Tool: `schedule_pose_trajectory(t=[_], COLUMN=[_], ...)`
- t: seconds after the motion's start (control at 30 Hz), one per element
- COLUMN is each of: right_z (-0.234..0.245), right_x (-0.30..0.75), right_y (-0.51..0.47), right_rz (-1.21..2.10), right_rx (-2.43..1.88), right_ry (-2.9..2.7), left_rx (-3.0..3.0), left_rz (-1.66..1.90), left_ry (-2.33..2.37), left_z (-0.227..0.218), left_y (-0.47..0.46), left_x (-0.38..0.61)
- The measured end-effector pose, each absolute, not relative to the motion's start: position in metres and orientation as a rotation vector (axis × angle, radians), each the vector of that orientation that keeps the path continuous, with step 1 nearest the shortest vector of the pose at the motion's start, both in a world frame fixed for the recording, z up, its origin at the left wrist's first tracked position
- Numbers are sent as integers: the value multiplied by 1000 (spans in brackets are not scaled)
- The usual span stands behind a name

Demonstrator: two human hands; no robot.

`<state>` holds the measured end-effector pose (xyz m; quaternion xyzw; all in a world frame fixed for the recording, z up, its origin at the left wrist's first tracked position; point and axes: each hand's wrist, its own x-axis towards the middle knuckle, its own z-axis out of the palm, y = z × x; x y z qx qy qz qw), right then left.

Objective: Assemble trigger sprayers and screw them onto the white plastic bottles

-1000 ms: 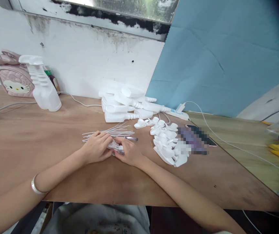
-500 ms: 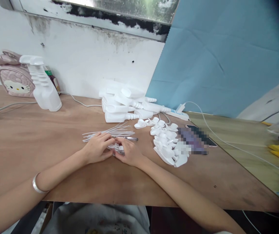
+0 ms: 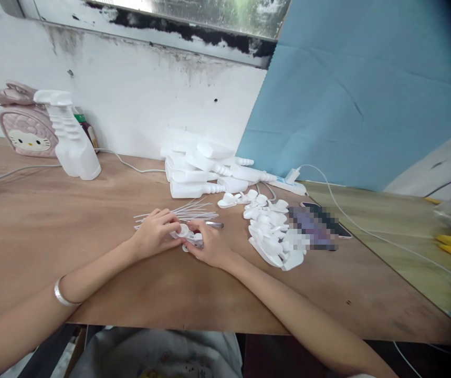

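Note:
Both of my hands meet near the middle of the wooden table (image 3: 71,247). My left hand (image 3: 155,234) and my right hand (image 3: 208,247) pinch a small white plastic spray-head part (image 3: 188,236) between their fingers. Just behind the hands lies a loose bundle of thin white tubes (image 3: 186,211). A metal tool tip (image 3: 213,224) pokes out beyond my right fingers. A silver bracelet (image 3: 63,296) circles my left wrist.
A pile of white trigger heads (image 3: 270,231) lies right of my hands, next to a phone (image 3: 320,223). White bottles (image 3: 199,170) are stacked behind. An upright white spray bottle (image 3: 70,137) and a pink cat-face bag (image 3: 26,131) stand far left. A cable (image 3: 367,226) crosses the right side.
My left fingers have opened slightly and shifted back, baring the round cap of the white part. The right hand stays put on it.

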<state>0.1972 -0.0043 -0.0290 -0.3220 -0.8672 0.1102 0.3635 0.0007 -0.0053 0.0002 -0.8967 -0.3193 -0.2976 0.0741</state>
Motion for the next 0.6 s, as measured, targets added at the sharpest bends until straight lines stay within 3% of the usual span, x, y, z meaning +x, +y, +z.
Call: schedule_pose_trajectory(t=[0.6], right_z=[-26], right_x=[198], right_y=[-4], right_rz=[386], right_rx=[-938], right_ry=[-2205], left_rx=[-2760], left_rz=[-897], left_ry=[-1129], left_z=[8], left_y=[0], left_x=[-4])
